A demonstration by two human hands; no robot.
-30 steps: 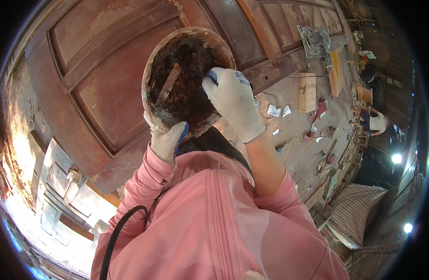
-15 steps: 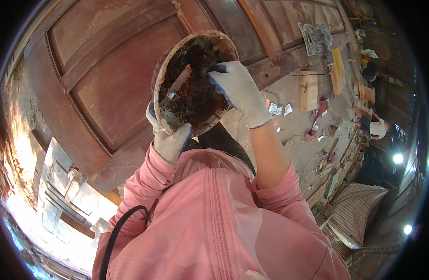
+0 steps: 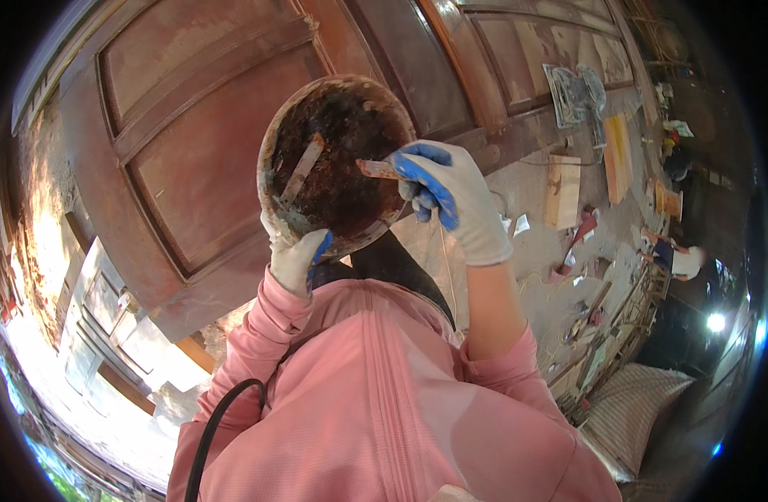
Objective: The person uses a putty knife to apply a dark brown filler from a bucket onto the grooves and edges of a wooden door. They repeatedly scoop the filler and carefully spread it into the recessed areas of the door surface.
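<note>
My left hand (image 3: 295,261), in a white glove with blue on the fingers, grips the near-left rim of a round bowl (image 3: 344,82). Dark brown, sticky-looking paste coats the inside of the bowl. A flat, narrow strip (image 3: 303,171) leans inside it on the left. My right hand (image 3: 452,201), gloved the same way, is closed around a short flat scraper (image 3: 375,169) with brown paste on it. The scraper's tip hangs over the right part of the bowl; my fingers cover its other end.
Large reddish-brown panelled wooden doors (image 3: 208,180) lie beyond the bowl. On one rests a grey tool-like object (image 3: 578,96). Wooden blocks (image 3: 563,192) and scraps are on the floor to the right. Farther off are another person (image 3: 685,263) and a striped sack (image 3: 639,410).
My right hand has drawn back from inside the bowl toward the right, and the scraper in it now shows. The bowl has shifted slightly left and tilts less.
</note>
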